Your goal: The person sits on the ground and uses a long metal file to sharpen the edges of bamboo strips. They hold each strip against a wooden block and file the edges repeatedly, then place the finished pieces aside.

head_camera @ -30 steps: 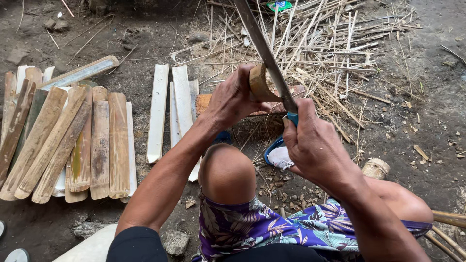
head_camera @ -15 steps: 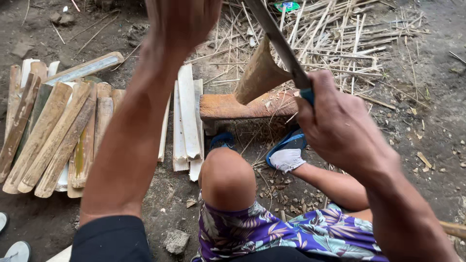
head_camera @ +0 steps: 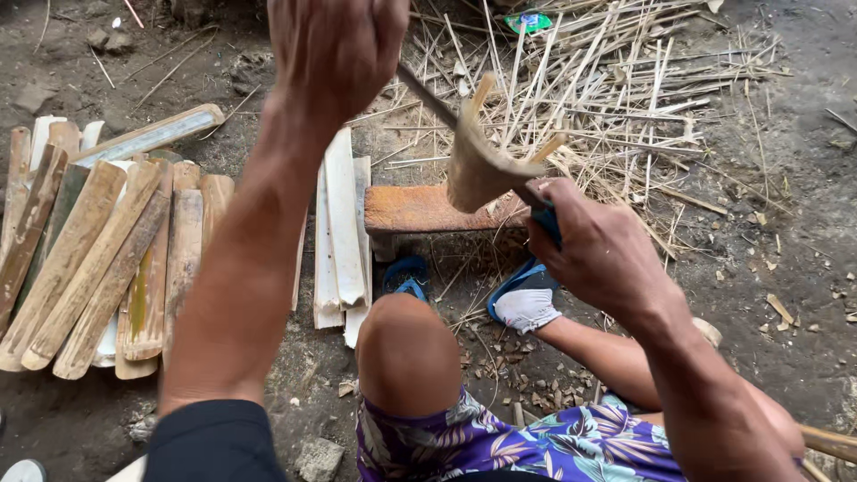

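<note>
Head view, item by item, placed against the orange wooden block (head_camera: 420, 208) on the dirt ground (head_camera: 786, 223). Your right hand (head_camera: 594, 245) is clenched round the blue grip of a long knife (head_camera: 437, 100) just right of the block; its blade is bedded in a bamboo piece (head_camera: 478, 170) that stands tilted over the block's right end, the top already split into prongs. Your left hand (head_camera: 335, 45) is raised above and left of the block, holding nothing; whether it is fisted or loose you cannot tell from this angle. To drive the split cleanly, seat the bamboo squarely on the block, keep the blade on the grain line, and strike the blade's back well clear of your gripping knuckles. Near edge of block: your sandalled feet (head_camera: 527, 303) and bare knee (head_camera: 406, 353), so angle the blade away. Left of block: pale split slats (head_camera: 344, 223), then stacked bamboo slabs (head_camera: 98, 259). Beyond and right: loose thin strips (head_camera: 625, 98); open room lies far right.
</note>
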